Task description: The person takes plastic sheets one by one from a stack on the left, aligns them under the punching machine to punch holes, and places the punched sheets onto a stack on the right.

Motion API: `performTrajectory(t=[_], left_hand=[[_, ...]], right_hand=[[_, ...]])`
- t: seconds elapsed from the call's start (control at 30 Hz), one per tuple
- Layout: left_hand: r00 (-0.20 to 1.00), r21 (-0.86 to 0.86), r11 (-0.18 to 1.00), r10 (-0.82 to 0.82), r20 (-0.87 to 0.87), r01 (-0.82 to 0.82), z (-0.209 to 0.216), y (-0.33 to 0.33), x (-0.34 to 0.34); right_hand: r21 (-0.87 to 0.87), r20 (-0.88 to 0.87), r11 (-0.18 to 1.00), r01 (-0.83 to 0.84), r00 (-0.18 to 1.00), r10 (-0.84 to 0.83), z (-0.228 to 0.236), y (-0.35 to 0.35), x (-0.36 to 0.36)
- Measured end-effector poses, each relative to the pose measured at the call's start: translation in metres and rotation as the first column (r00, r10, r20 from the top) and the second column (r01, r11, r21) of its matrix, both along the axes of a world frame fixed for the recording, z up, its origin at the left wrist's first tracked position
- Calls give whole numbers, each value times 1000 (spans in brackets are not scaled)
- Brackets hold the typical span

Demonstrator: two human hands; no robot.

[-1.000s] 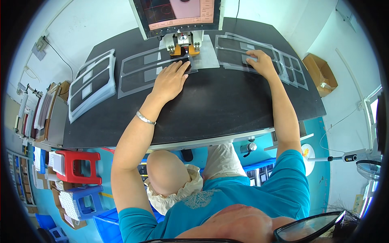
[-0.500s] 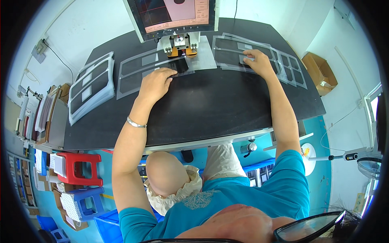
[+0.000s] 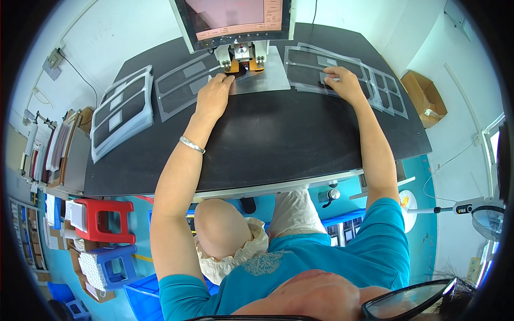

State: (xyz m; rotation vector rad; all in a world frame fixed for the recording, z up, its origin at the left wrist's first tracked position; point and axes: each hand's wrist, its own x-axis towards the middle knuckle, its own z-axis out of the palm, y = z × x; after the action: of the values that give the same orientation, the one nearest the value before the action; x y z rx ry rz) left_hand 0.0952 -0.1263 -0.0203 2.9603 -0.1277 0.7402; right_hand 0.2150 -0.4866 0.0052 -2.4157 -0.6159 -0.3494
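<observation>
My left hand (image 3: pixel 214 96) is at the front of a bench machine (image 3: pixel 243 56), its fingers closed at the edge of a clear plastic sheet (image 3: pixel 171 101). The sheet has dark-looking panels and a pale rectangle, and its right end reaches the machine's metal plate (image 3: pixel 276 75) under the orange-footed head. My fingers hide the exact grip. My right hand (image 3: pixel 344 84) rests over a fan of similar clear sheets (image 3: pixel 302 57) on the right. Its thumb and fingers are bent together; whatever lies between them is too small to name.
A monitor (image 3: pixel 235 18) stands above the machine. A thick stack of framed sheets (image 3: pixel 120 115) lies at the left of the black table (image 3: pixel 278 139). Beyond the table's right edge is a cardboard box (image 3: pixel 424 99). Red (image 3: pixel 126 222) and blue stools (image 3: pixel 120 267) stand at lower left.
My left hand has moved away from me, closer to the machine head, and the sheet's dark part has slid under it. The picture on the monitor has changed. My right hand stays nearly still.
</observation>
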Motion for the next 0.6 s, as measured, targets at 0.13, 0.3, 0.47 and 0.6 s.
performTrajectory(t=[0.13, 0.3, 0.47, 0.6], left_hand=[[999, -15, 999, -37, 12, 37, 0, 3, -1], [998, -34, 998, -52, 32, 53, 0, 3, -2], [997, -42, 998, -55, 51, 57, -1, 6, -4], [999, -61, 997, -45, 25, 46, 1, 3, -3]], right_hand=[[77, 4, 997, 0, 1000, -1, 0, 0, 0], [152, 29, 988, -30, 999, 26, 1, 3, 1], [168, -40, 985, -45, 998, 53, 11, 20, -16], [376, -276, 916, -143, 926, 258, 12, 30, -25]])
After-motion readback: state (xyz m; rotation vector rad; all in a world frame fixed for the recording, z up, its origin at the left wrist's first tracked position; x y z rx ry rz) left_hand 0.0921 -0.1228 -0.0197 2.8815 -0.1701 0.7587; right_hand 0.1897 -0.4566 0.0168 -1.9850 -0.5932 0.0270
